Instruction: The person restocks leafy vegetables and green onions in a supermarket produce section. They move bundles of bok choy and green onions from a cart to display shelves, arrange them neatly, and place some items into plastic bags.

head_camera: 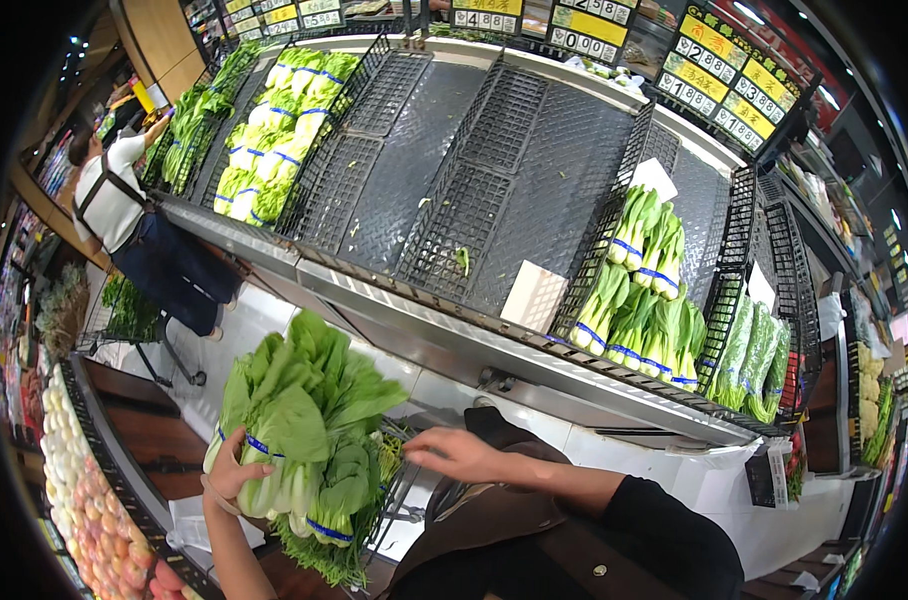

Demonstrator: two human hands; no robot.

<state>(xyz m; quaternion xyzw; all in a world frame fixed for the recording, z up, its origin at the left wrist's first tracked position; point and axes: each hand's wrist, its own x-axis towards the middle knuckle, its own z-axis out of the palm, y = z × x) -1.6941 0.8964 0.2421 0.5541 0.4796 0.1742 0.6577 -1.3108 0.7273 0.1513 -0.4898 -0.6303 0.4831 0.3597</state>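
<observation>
My left hand [236,469] grips a bunch of leafy greens [296,397] with a blue band around its pale stems. Another blue-banded bunch [341,495] lies beside it, over thin-leaved green herbs [322,559] in a wire cart [394,506] close to my body. My right hand [442,454] hovers just right of the leaves, fingers apart and holding nothing. Across from me, on the produce shelf, banded bok choy [641,315] is stacked at the right and banded pale lettuce [274,150] at the left.
The display has black mesh dividers [454,202] and a metal front edge [424,330]. A white card [534,296] leans at its front. Wrapped greens [754,360] stand at the right. At the left, a person [127,195] reaches to the shelf; onions and fruit [97,495] fill a bin.
</observation>
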